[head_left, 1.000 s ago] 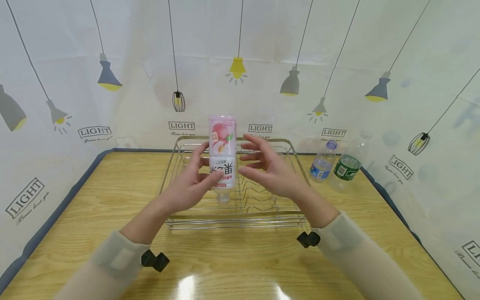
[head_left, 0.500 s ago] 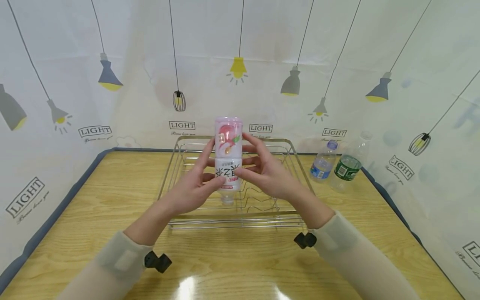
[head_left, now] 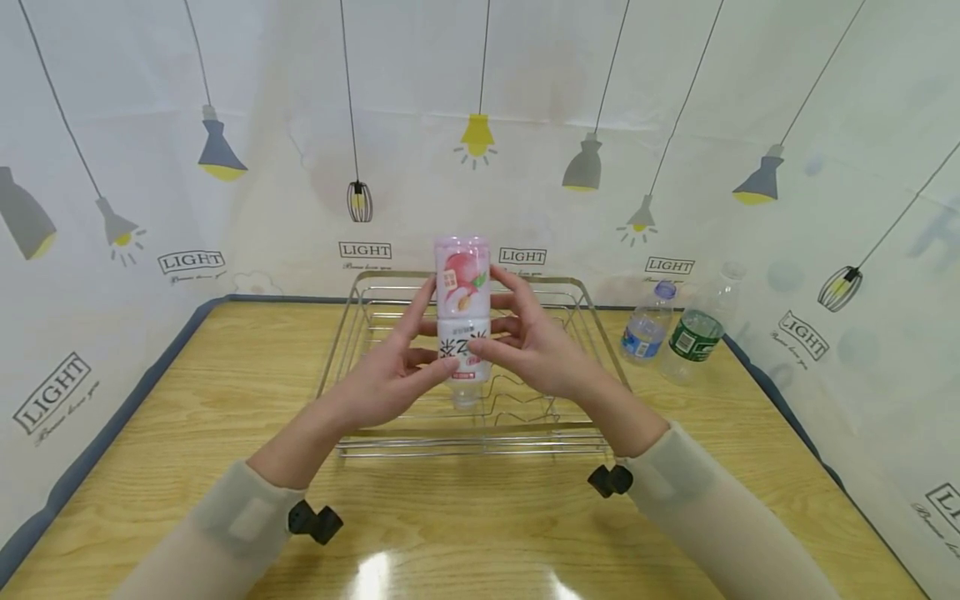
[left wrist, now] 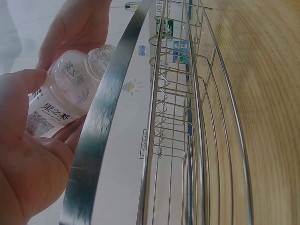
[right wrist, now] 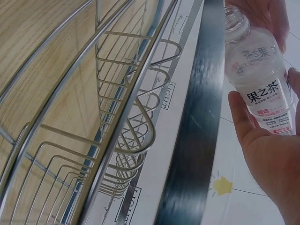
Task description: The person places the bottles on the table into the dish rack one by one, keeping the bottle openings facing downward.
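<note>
A clear plastic bottle (head_left: 462, 287) with a pink peach label is held upside down, its uncapped neck pointing down. My left hand (head_left: 386, 379) grips it from the left, thumb across the label's lower part. From the right, my right hand (head_left: 551, 354) holds it too, thumb on the label's front and fingers along the side and behind. Below the bottle stands a metal wire dish rack (head_left: 480, 432). In the left wrist view the bottle neck (left wrist: 101, 58) is just beyond the rack's flat rim. The right wrist view shows the bottle (right wrist: 255, 70) between both hands.
On the table's right side stand a small bottle (head_left: 647, 325) with a purple cap and blue label, and a larger clear bottle (head_left: 693, 337) with a green label. A lamp-printed curtain (head_left: 285, 150) surrounds the wooden table (head_left: 480, 517).
My right hand has closed in and taken hold of the bottle, where before it was apart from it. The bottle has shifted slightly right and turned a little.
</note>
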The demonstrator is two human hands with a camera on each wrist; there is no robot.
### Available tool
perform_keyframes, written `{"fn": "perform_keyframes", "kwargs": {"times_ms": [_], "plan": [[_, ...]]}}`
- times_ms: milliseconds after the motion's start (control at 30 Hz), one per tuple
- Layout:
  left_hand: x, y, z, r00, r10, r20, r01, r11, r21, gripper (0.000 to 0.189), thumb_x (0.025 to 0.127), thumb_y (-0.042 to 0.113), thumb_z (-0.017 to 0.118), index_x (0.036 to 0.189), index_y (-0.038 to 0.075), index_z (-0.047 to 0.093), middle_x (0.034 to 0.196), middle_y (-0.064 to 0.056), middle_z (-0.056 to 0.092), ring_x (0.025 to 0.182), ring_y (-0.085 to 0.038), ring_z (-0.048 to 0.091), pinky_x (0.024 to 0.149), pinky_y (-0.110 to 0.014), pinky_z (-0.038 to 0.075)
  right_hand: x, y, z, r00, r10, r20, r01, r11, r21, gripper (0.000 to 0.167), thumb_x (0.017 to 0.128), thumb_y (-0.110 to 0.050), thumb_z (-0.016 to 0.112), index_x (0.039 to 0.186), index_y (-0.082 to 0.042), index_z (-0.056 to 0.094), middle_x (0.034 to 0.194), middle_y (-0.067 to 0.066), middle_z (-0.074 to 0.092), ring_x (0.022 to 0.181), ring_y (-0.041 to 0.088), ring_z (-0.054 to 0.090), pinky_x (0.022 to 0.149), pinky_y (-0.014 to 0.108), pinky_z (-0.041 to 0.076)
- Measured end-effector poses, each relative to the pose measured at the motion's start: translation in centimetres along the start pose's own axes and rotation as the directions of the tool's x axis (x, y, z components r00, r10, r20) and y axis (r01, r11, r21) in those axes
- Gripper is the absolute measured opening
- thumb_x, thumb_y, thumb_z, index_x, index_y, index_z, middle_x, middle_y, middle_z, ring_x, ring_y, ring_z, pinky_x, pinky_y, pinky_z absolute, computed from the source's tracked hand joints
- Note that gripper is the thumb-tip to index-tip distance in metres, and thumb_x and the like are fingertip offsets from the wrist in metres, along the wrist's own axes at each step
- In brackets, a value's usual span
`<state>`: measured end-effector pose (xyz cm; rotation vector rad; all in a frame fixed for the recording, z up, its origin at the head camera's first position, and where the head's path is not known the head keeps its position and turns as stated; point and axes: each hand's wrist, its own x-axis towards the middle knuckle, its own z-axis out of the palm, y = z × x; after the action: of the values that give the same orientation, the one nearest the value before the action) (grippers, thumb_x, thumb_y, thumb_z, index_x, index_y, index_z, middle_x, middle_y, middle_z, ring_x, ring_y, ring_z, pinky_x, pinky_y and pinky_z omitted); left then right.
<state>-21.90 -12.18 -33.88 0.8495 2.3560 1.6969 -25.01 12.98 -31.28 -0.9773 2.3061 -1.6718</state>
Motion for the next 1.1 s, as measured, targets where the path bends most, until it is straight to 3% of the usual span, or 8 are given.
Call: {"fn": "perform_keyframes", "kwargs": {"times_ms": [200,433,867,1100], "plan": [[0.0,0.1,-0.1,1.000,-0.012,0.008,0.012,1.000,0.015,0.097,0.112,0.029,0.067,0.170,0.062,-0.004,0.151,-0.015,0.050,0.130,-0.039,0.071,0.101,-0.055,0.063,0.0,0.0,0.0,1.000,0.013,-0.002,-0.013,1.000,0.008,0.098,0.106,-0.007,0.072,0.176,-0.024,0.006,0.157,0.019,0.047,0.131,0.036,0.067,0.105,0.041,0.061],[-0.1,0.1,-0.2,1.000,-0.014,0.008,0.014,1.000,0.027,0.098,0.111,0.029,0.068,0.171,0.059,-0.004,0.152,-0.015,0.050,0.131,-0.038,0.071,0.100,-0.052,0.064,0.1,0.0,0.0,1.000,0.018,0.001,-0.018,0.999,0.032,0.096,0.106,-0.006,0.071,0.175,-0.025,0.006,0.155,0.021,0.047,0.127,0.038,0.069,0.099,0.041,0.062],[-0.1,0.1,-0.2,1.000,0.003,-0.007,-0.002,0.999,0.035,0.099,0.110,0.029,0.070,0.171,0.059,-0.003,0.154,-0.014,0.051,0.129,-0.037,0.070,0.099,-0.051,0.064,0.1,0.0,0.0,0.999,0.043,-0.009,-0.042,0.995,0.090,0.088,0.106,-0.004,0.071,0.173,-0.019,0.017,0.156,0.018,0.047,0.125,0.033,0.067,0.096,0.032,0.062],[-0.9,0.2,-1.5,0.998,0.029,-0.053,-0.025,0.997,0.071,0.094,0.111,0.025,0.069,0.177,0.041,0.004,0.159,-0.013,0.050,0.137,-0.037,0.066,0.104,-0.048,0.063,0.2,-0.2,0.0,0.998,0.036,-0.044,-0.032,0.996,0.082,0.088,0.105,-0.001,0.071,0.172,-0.016,0.017,0.151,0.020,0.050,0.121,0.031,0.067,0.095,0.030,0.062]]}}
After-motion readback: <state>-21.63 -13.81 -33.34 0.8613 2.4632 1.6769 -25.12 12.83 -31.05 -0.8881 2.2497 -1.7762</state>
